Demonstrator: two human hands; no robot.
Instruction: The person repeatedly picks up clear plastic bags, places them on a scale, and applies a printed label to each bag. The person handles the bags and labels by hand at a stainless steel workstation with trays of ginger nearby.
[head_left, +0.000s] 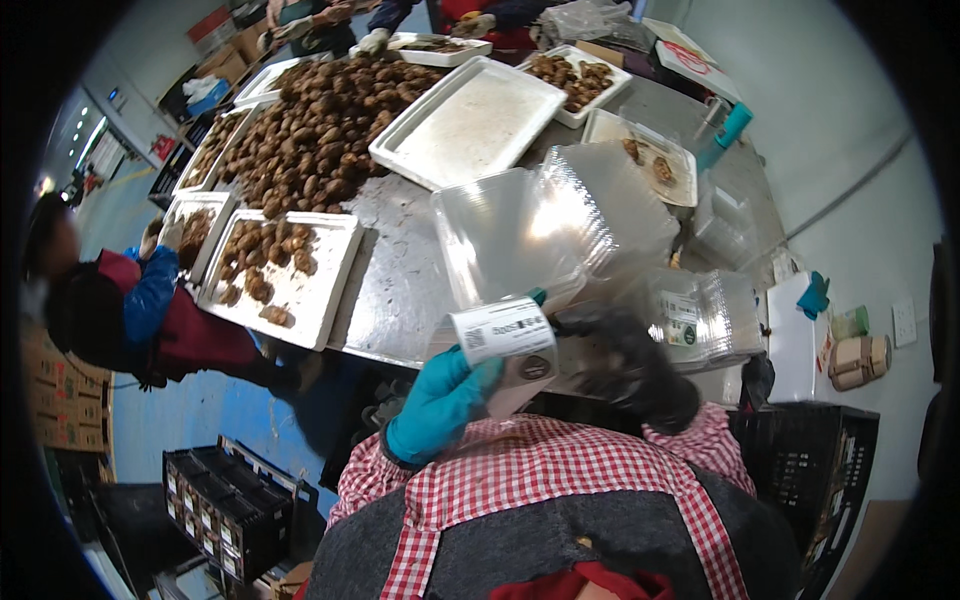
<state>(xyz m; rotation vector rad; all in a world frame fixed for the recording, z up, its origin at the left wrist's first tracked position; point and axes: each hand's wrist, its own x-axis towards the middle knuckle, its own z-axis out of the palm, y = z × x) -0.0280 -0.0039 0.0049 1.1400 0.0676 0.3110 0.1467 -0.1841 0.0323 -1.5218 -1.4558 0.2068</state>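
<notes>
My left hand (442, 405), in a teal rubber glove, grips a strip of printed labels (510, 330) in front of my chest. The strip curves over and bears writing and a printed code. My right hand (637, 367), in a black glove, is blurred beside the strip's right end; whether its fingers hold anything is unclear. Just beyond both hands lie clear plastic containers (495, 232), nested into a stack (607, 202) that leans to the right. Another stack of clear containers (701, 315), right of my right hand, carries a label on its near side.
A heap of brown tubers (322, 127) covers the metal table's (397, 247) far left. White trays surround it, including a bare one (472, 120) and one with tubers (322, 285). A co-worker (150, 300) stands left; others work across the table. Black crates (232, 502) stand lower left.
</notes>
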